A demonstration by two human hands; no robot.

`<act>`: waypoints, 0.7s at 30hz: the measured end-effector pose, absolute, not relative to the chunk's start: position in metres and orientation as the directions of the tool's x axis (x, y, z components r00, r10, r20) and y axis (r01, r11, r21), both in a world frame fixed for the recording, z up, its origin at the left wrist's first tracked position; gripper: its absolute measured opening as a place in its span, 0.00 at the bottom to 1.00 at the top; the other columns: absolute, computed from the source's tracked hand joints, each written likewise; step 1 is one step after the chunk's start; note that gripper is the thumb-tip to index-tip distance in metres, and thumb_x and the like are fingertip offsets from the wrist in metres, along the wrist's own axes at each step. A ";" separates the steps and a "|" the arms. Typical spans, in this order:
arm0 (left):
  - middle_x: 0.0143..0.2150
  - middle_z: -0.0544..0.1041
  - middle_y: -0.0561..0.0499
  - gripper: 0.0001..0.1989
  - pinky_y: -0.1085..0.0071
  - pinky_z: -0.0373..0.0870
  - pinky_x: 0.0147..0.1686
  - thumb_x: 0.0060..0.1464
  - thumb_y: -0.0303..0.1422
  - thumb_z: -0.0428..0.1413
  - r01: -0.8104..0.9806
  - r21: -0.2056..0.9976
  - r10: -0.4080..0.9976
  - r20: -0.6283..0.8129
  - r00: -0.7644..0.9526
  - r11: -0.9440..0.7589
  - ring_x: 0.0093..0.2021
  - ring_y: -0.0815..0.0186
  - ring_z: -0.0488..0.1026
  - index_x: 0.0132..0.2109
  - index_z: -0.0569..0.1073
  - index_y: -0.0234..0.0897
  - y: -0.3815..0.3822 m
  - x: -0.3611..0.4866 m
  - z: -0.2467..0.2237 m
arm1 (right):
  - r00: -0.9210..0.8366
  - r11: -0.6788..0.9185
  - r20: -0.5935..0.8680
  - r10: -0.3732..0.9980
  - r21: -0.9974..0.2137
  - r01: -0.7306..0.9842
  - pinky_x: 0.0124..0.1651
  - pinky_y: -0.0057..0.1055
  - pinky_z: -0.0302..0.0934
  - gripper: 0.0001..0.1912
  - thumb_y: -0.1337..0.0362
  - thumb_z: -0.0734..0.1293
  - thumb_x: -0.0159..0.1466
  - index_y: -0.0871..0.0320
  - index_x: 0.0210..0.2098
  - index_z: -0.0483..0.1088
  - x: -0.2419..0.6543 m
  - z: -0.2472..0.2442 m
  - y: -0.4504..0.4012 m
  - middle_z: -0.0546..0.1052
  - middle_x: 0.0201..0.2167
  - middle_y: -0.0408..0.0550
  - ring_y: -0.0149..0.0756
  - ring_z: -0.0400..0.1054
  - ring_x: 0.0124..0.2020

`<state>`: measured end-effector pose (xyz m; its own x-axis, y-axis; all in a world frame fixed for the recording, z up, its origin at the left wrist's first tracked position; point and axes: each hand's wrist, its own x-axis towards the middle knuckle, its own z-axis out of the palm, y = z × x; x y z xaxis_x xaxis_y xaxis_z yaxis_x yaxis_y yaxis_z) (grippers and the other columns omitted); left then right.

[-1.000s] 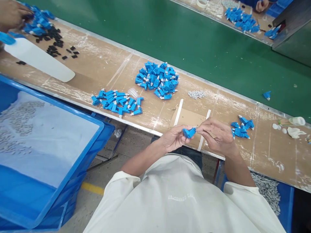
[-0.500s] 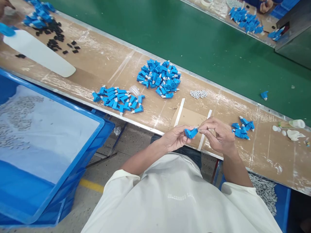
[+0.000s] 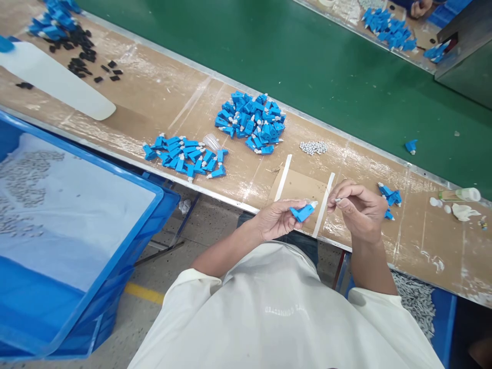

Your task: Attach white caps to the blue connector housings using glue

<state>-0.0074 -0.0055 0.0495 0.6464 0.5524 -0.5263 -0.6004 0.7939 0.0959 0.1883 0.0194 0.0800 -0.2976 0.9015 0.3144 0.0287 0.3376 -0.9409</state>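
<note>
Over the table's near edge, my left hand [image 3: 275,220] is closed on a blue plastic part [image 3: 302,212] with a whitish tip that points to the right. My right hand [image 3: 359,207], a short way to its right, pinches a small grey piece [image 3: 337,200] between thumb and fingertips. The grey piece and the blue part are apart. Under and beyond the hands lies a cardboard piece [image 3: 302,185] between two white strips. A small heap of grey-white pieces [image 3: 313,148] sits just past it. Several more blue parts [image 3: 391,195] lie right of my right hand.
Blue parts form a large pile [image 3: 249,123] and a looser one [image 3: 186,156]. A white bottle [image 3: 57,79] and black pieces [image 3: 80,64] are at far left. A blue bin [image 3: 154,205] stands lower left. Beyond the table runs a green belt [image 3: 346,77] with one blue part [image 3: 411,146].
My right hand has moved right, away from the blue part, and the grey piece now shows in its fingers. My left hand stays nearly in place. The lone blue part on the belt shifted left.
</note>
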 end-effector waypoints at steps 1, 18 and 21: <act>0.26 0.75 0.50 0.05 0.83 0.68 0.19 0.59 0.21 0.58 -0.602 0.101 0.557 -0.521 0.646 0.792 0.22 0.73 0.74 0.33 0.75 0.27 -0.006 -0.007 0.048 | -0.288 0.319 0.305 0.908 -0.948 0.001 0.23 0.30 0.69 0.09 0.57 0.74 0.65 0.56 0.35 0.77 0.189 0.080 0.019 0.75 0.28 0.47 0.34 0.71 0.26; 0.23 0.74 0.50 0.09 0.83 0.67 0.19 0.60 0.20 0.56 -0.562 0.112 0.535 -0.501 0.680 0.819 0.21 0.73 0.73 0.31 0.74 0.29 -0.007 -0.007 0.051 | -0.481 0.483 0.330 0.812 -0.843 0.238 0.30 0.33 0.67 0.04 0.63 0.70 0.69 0.55 0.38 0.78 0.185 0.089 0.007 0.76 0.29 0.48 0.36 0.72 0.31; 0.23 0.74 0.50 0.08 0.83 0.67 0.18 0.60 0.20 0.56 -0.558 0.099 0.517 -0.536 0.667 0.824 0.20 0.74 0.71 0.31 0.74 0.29 -0.005 -0.008 0.053 | -0.539 0.534 0.327 0.776 -0.795 0.287 0.32 0.33 0.66 0.05 0.63 0.68 0.70 0.55 0.39 0.77 0.185 0.090 0.009 0.77 0.30 0.48 0.36 0.72 0.31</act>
<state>-0.0082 -0.0054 0.0531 0.6674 0.5168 -0.5362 -0.5583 0.8237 0.0990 0.1847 0.0090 0.0904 -0.5387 0.7763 0.3273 0.2866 0.5342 -0.7953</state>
